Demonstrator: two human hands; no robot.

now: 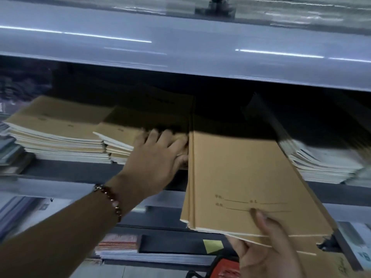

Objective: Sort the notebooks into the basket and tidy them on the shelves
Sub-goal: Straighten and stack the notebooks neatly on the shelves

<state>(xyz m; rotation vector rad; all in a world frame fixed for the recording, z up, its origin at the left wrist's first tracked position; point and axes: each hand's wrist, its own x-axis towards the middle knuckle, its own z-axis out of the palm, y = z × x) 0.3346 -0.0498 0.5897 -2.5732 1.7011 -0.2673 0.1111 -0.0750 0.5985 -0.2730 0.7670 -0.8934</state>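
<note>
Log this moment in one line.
right hand: grips brown notebooks | left hand: on shelf stack | placement: not yet done

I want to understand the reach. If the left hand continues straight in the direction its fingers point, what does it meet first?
The left hand points up and right into the shelf. Its fingers already seem to lie on the middle stack of brown notebooks; next probably comes the held bundle of notebooks, though depth is unclear.

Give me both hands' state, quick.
Left hand: open, fingers resting on the middle stack of brown notebooks on the shelf.
Right hand: gripping a bundle of brown notebooks, thumb on top.
</note>
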